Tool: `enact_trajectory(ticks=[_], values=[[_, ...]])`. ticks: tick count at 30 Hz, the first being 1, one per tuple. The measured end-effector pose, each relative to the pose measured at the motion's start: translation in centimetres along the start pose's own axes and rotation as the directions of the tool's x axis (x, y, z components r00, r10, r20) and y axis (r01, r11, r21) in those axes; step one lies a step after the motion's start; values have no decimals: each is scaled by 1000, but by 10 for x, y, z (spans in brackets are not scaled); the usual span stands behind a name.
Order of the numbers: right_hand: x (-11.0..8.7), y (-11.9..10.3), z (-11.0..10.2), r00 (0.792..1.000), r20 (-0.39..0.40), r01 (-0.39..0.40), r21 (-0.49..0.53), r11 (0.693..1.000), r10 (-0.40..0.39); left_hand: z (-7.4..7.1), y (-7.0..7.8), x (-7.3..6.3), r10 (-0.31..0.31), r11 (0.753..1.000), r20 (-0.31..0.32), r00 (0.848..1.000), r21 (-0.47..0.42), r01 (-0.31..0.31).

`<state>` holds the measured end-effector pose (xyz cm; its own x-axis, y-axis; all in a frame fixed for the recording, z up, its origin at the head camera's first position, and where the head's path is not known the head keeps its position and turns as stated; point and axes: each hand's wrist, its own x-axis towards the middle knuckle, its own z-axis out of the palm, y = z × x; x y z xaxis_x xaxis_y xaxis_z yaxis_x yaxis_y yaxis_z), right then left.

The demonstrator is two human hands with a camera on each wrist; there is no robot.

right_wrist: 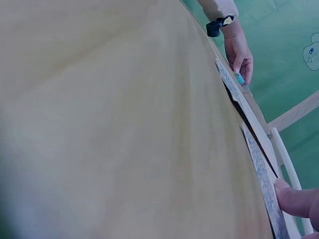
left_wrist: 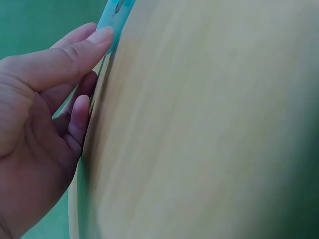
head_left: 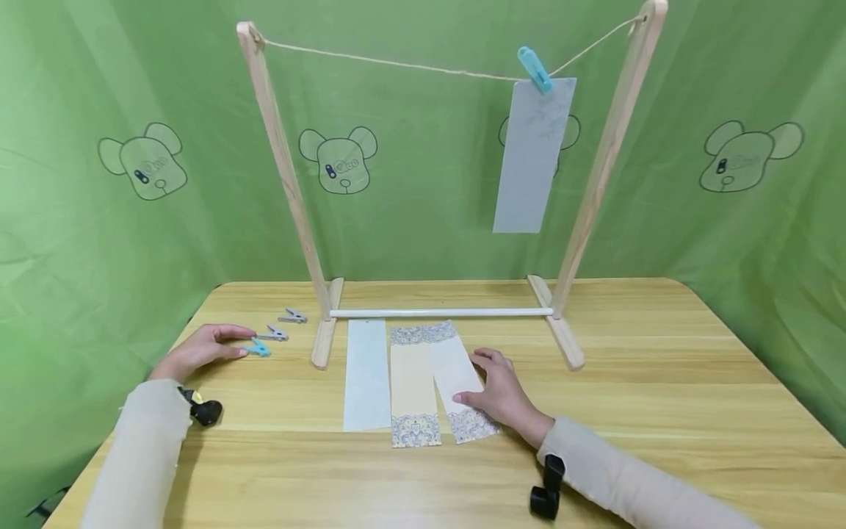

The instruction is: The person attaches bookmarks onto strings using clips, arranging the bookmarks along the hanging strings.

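My left hand (head_left: 206, 349) is at the table's left side, thumb and finger pinching a light blue clothespin (head_left: 258, 347). In the left wrist view the thumb lies along this clothespin (left_wrist: 115, 22). Two grey clothespins (head_left: 276, 333) (head_left: 293, 316) lie just beyond it. My right hand (head_left: 502, 393) holds the right edge of a slanted white card (head_left: 456, 367) with patterned ends, its thumb on the face. The fingertips under the edge are hidden. A cream patterned card (head_left: 414, 378) lies overlapping beside it, then a pale blue card (head_left: 367, 375) farther left.
A wooden stand (head_left: 284, 162) with a white bottom bar (head_left: 443, 313) stands at the table's back. Across its top runs a string (head_left: 383, 62), where a blue clothespin (head_left: 535, 70) holds a hanging pale card (head_left: 534, 158). A green curtain (head_left: 423, 235) surrounds the table.
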<state>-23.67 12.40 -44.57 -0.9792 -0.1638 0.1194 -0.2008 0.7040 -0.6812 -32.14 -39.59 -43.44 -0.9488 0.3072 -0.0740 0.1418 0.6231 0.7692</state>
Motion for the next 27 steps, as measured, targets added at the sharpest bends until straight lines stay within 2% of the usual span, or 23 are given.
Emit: enact_trajectory(ticks=[6,11,16,20,23,27], values=[[4,-3,0,1000,-18,-13,30,999,14,-1,1,-3,-20,999,-12,1000,-31,20],[5,-1,0,999,-16,-33,115,993,35,3,6,-6,-42,998,-31,999,-46,40],[10,5,-8,994,-31,-100,216,971,109,5,12,-10,-63,998,-93,994,-27,61],[13,12,-16,986,-34,-146,307,940,165,7,16,-15,-83,996,-156,984,-42,78],[14,15,-23,980,-37,-171,348,922,195,8,19,-19,-77,995,-205,976,-83,61],[13,18,-30,975,-30,-197,341,919,220,11,26,-24,-39,982,-272,961,-188,-13]])
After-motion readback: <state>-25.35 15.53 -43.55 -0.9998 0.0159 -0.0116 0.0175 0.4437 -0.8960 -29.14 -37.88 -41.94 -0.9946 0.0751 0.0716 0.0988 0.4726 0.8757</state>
